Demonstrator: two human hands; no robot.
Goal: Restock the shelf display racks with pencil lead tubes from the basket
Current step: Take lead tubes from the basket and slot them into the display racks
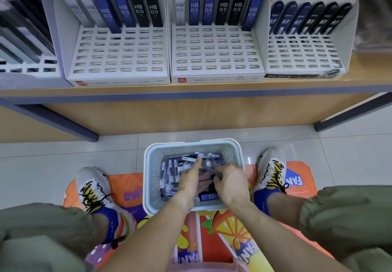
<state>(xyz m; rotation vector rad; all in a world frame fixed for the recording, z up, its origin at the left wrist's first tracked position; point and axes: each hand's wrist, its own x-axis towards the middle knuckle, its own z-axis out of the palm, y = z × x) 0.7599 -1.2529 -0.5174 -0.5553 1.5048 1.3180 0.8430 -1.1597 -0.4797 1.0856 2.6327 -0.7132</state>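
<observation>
**Both hands in the basket, racks mostly bare**

Shop aisle, pale tiled floor [63, 157], wooden shelf [191, 88] up ahead of my hands. I'm sitting low, knees out either side, a bright orange printed mat [214, 235] under me.

Basket [151, 165] sits on the floor between my shoes, directly under both hands. It's full of pencil lead tubes [169, 172] lying loose, blue and black, labels up.

Left hand [188, 179]: reaching in, fingers extended down onto the pile, touching tubes. Right hand [230, 179]: just beside the left one, fingers curled round a dark tube; exact grip is blurred, so I can't tell how many it holds.

Beyond the hands, three white slotted display racks side by side on the shelf: left rack [117, 55], middle rack [216, 49], right rack [305, 53]. Each has only a back row of upright tubes; left and middle are marked HB 0.5, the right 0.3.
</observation>
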